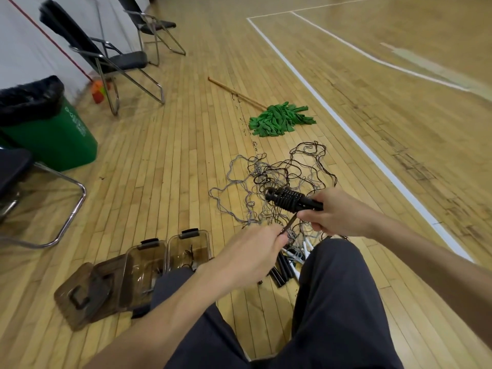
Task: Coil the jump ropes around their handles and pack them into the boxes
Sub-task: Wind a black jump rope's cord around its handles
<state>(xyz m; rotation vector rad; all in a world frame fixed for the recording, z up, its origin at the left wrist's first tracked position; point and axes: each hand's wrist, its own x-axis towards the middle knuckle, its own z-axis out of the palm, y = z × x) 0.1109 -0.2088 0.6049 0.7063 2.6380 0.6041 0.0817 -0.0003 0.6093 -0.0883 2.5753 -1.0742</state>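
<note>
Head view: a bundle of black handles [310,205], wrapped in tight coils of black rope [288,199], is gripped at one end by the right hand [336,211], whose fingers are curled round it, above the wooden floor [165,161]. A loose stretch of rope running down from the coil is pinched in the closed fingers of the left hand [253,251], lower and nearer the body. Beneath both hands a tangle of ropes [269,177], black and grey, is spread on the floor, and spare handles [286,265], black and white, are seen lying between the knees. Two open boxes [145,270] are set side by side at the left knee, their lids [85,294] piled just beside them. A green mop [279,118] and a green bin [56,139] are seen farther off.
</note>
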